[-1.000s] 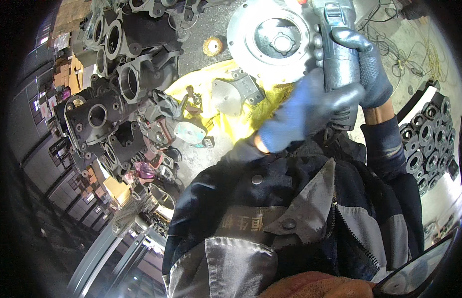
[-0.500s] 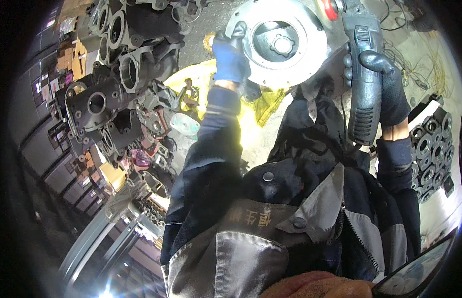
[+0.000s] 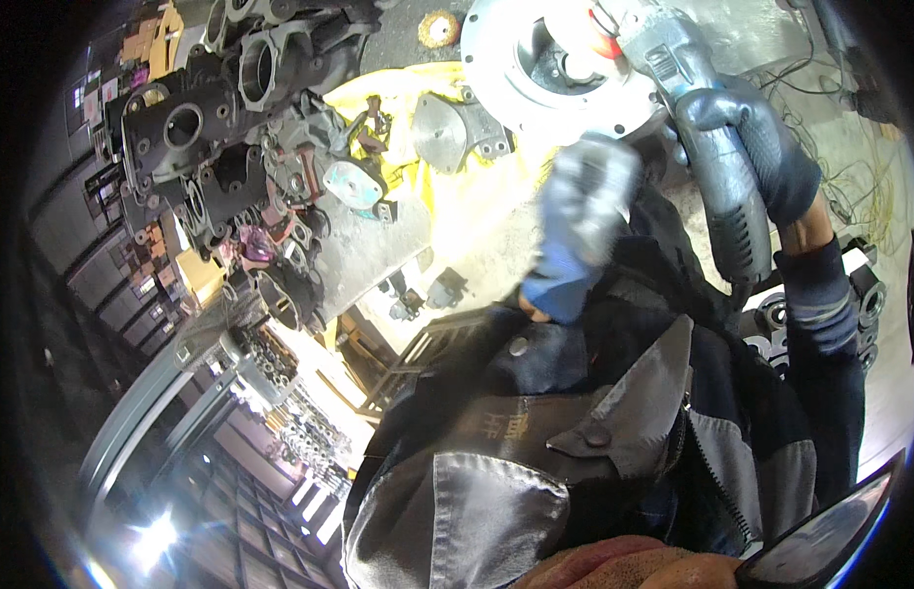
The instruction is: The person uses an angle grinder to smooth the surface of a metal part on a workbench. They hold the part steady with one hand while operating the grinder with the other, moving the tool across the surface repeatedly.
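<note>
My right hand (image 3: 766,147), in a dark glove, is wrapped round the body of a dark angle grinder (image 3: 727,211). The grinder's head and red-edged disc reach over a round, pale metal flange (image 3: 488,83) with a wide centre opening and bolt holes along its rim. Whether the disc touches the metal I cannot tell. My left hand (image 3: 585,211), in a blue and grey glove, is smeared by motion in front of my jacket, just below the flange and apart from it. Its fingers do not show clearly.
A yellow cloth (image 3: 432,83) lies left of the flange, with a grey metal plate (image 3: 442,133) on it. A round brush wheel (image 3: 438,29) sits farther back. Dark castings (image 3: 182,123) crowd the left side. Cables (image 3: 845,187) trail at the right, above several metal rings (image 3: 872,294).
My left hand has come off the flange's left edge and moved right and toward my body. The grinder's head has swung left over the flange, my right hand still round it.
</note>
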{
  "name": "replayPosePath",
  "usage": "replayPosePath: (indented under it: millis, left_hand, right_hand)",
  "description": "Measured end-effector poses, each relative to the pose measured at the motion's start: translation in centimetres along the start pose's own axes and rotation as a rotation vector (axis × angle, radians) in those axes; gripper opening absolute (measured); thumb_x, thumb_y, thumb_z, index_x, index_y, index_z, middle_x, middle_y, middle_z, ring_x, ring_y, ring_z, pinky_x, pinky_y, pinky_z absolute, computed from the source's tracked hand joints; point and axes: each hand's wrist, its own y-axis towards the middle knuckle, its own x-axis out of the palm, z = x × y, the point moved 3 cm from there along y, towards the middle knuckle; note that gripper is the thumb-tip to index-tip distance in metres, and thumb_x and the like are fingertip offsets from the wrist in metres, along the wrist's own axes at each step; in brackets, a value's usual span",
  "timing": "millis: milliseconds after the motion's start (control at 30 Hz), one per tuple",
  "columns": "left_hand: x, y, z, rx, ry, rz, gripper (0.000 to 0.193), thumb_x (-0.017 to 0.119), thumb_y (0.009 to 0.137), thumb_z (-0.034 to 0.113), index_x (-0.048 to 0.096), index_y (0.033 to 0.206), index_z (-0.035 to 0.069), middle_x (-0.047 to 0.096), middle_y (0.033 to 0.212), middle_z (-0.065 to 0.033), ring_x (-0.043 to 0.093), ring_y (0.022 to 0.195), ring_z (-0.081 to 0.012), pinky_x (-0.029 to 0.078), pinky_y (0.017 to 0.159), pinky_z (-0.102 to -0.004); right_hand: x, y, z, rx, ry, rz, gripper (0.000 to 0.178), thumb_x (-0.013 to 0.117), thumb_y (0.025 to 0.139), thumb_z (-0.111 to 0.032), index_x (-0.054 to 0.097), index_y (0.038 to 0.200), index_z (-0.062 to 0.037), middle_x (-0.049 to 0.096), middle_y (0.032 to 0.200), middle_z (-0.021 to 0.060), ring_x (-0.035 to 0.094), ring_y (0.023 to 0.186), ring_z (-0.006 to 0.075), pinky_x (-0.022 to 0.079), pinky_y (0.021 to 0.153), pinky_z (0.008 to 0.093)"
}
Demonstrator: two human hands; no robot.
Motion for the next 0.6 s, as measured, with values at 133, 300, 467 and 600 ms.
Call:
replayPosePath:
  millis: [133, 300, 467, 600]
  left_hand:
    - [3.4, -2.0, -6.1, 0.066, 0.949, -0.485, 0.028, 0.063, 0.104, 0.028, 0.067, 0.118, 0.004, 0.069, 0.106, -0.0099, 0.07, 0.092, -0.0187, 0.059, 0.078, -0.0312]
    - [5.9, -0.9, -8.0, 0.251, 0.596, -0.412, 0.033, 0.067, 0.099, 0.024, 0.065, 0.112, -0.006, 0.069, 0.095, -0.0114, 0.071, 0.081, -0.0173, 0.059, 0.07, -0.0309]
    - [6.3, -0.7, -7.8, -0.03, 0.438, -0.321, 0.034, 0.069, 0.096, 0.024, 0.065, 0.108, -0.007, 0.069, 0.087, -0.0094, 0.069, 0.073, -0.0167, 0.057, 0.065, -0.0305]
    - [6.9, -0.7, -6.6, -0.028, 0.462, -0.3, 0.031, 0.068, 0.096, 0.025, 0.065, 0.106, -0.004, 0.068, 0.088, -0.0079, 0.069, 0.074, -0.0169, 0.058, 0.065, -0.032]
  right_hand:
    - [-0.9, 1.9, -1.1, -0.345, -0.296, -0.237, 0.035, 0.068, 0.096, -0.022, 0.061, 0.125, -0.0041, 0.066, 0.113, 0.0128, 0.069, 0.1, 0.0232, 0.058, 0.087, 0.0351]
    - [-1.8, 3.5, -2.7, -0.499, -0.39, -0.386, 0.047, 0.077, 0.092, -0.024, 0.06, 0.132, -0.0068, 0.063, 0.129, 0.0153, 0.066, 0.118, 0.0283, 0.056, 0.104, 0.0406]
    - [-2.1, 4.8, -3.7, -0.341, -0.595, -0.483, 0.045, 0.074, 0.095, -0.02, 0.057, 0.134, -0.0061, 0.063, 0.123, 0.011, 0.066, 0.114, 0.022, 0.055, 0.099, 0.0358]
    - [-1.4, 5.7, -4.7, -0.494, -0.72, -0.505, 0.044, 0.076, 0.093, -0.019, 0.06, 0.132, -0.0072, 0.064, 0.122, 0.0095, 0.066, 0.117, 0.0238, 0.053, 0.103, 0.036]
